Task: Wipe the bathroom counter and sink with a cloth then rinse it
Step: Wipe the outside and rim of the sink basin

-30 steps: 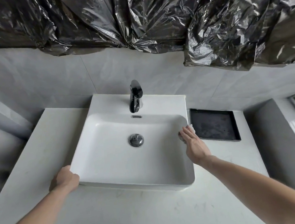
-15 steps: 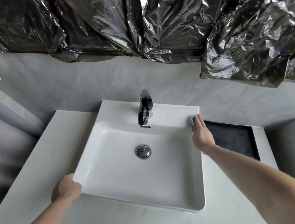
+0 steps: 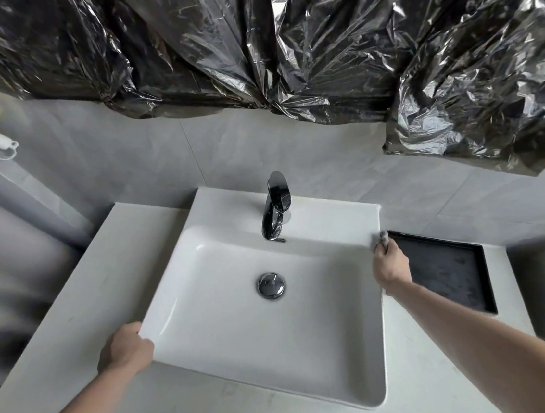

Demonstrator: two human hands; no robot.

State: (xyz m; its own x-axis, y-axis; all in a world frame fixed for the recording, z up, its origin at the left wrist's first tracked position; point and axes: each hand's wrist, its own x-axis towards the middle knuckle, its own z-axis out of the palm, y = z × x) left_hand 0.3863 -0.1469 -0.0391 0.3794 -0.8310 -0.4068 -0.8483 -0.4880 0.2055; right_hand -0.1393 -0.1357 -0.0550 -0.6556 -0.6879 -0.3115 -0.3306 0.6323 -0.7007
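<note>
Two hands at work: right hand (image 3: 390, 262) closed around a small bunched cloth (image 3: 382, 238), only a grey-white scrap of it showing past the fingers, pressed to the sink (image 3: 355, 380) rim at its back right corner, just beside the dark tray (image 3: 455, 268) recessed in the counter (image 3: 83, 312). Left hand (image 3: 124, 349) curled over the sink's front left corner, holding nothing, apparently bracing. Faucet (image 3: 274, 207) off as far as can be seen; basin looks dry. Step in hand, as I read it: wiping the outer right edge of the sink. To do it well: keep the cloth flat against the rim, not wadded, run it the whole length of the edge in one steady pass, work it into the seam between sink and counter, and avoid dragging grime onto the tray. Rinsing looks not yet begun.
</note>
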